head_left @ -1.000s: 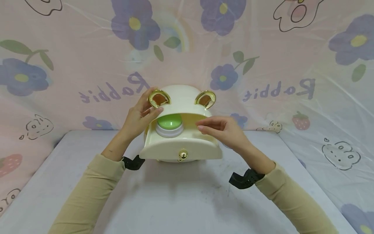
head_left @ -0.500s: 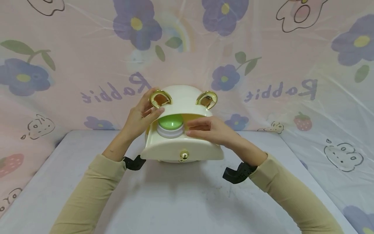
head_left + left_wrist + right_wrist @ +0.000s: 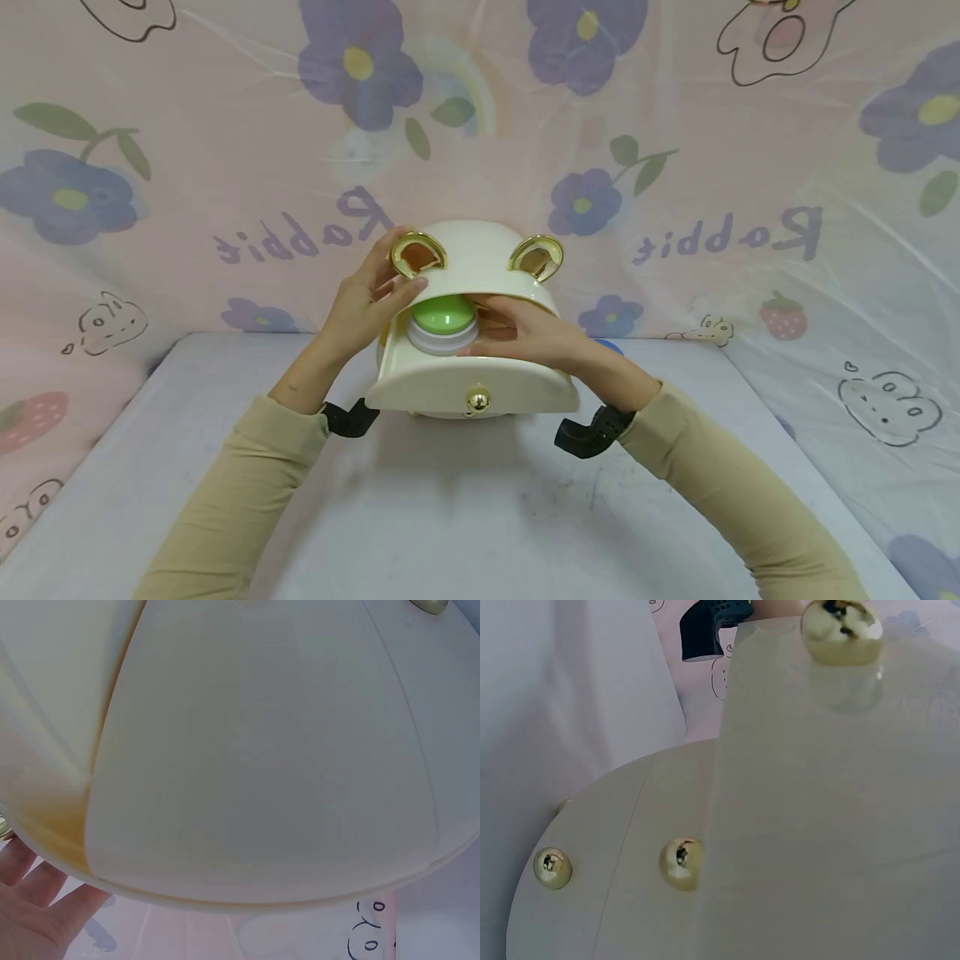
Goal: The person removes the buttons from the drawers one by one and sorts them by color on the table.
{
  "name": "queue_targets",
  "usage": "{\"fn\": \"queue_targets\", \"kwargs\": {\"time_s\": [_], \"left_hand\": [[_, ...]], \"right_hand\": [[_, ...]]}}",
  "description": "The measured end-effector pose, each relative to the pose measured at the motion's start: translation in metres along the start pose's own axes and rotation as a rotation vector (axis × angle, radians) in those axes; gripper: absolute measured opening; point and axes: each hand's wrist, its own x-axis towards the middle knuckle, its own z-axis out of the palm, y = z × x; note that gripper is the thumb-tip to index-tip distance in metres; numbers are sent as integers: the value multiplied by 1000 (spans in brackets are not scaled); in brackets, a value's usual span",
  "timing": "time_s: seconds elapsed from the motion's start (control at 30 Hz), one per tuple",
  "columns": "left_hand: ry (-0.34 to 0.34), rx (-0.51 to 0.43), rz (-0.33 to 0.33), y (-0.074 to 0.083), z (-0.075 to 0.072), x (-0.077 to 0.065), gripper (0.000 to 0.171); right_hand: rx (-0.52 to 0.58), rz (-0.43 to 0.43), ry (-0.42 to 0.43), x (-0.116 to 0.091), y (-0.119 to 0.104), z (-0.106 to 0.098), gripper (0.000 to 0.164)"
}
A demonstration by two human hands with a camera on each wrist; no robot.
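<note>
A cream drawer box (image 3: 474,250) with two gold ears stands on the table, its drawer (image 3: 420,385) pulled out. In the drawer's left half sits a green dome push button (image 3: 444,315) on a white round base. My left hand (image 3: 369,302) holds the box's upper left side, thumb on the front of the hood and fingers round behind the ear. My right hand (image 3: 528,333) reaches into the drawer and grips the button from the right, thumb at the base's front, the other fingertips hidden behind it. The right wrist view shows the gold drawer knob (image 3: 842,631) but not the right hand.
The white table (image 3: 450,508) extends in front of the box. A patterned cloth (image 3: 480,158) hangs close behind. Part of something blue (image 3: 611,346) shows behind the right forearm. Small gold ball feet (image 3: 553,868) show under the box. A black strap (image 3: 592,432) sticks out from the right wrist.
My right hand has moved left from the drawer's right side to the green button and closed round it. The left hand keeps its hold on the box. The whole head view has shifted slightly.
</note>
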Motion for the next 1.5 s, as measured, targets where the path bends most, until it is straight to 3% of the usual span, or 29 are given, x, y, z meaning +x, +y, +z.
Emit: {"fn": "queue_targets", "kwargs": {"time_s": [0.2,0.27,0.37,0.73,1.0,1.3,1.5], "left_hand": [[1,-6,3,1,0,0,64],[-1,-7,-2,1,0,0,65],[-5,-4,-12,1,0,0,66],[-10,-3,-13,2,2,0,65],[-6,5,-25,1,1,1,65],[2,-5,-22,0,1,1,64],[3,3,-21,-1,1,1,65]], "right_hand": [[-167,-53,-2,7,5,0,73],[-181,-81,7,10,6,0,73],[-205,-57,59,12,6,1,72],[-114,22,112,12,3,6,71],[-77,44,80,13,5,4,73],[-311,-67,22,11,5,-2,66],[-293,-66,-9,2,-3,-7,61]]}}
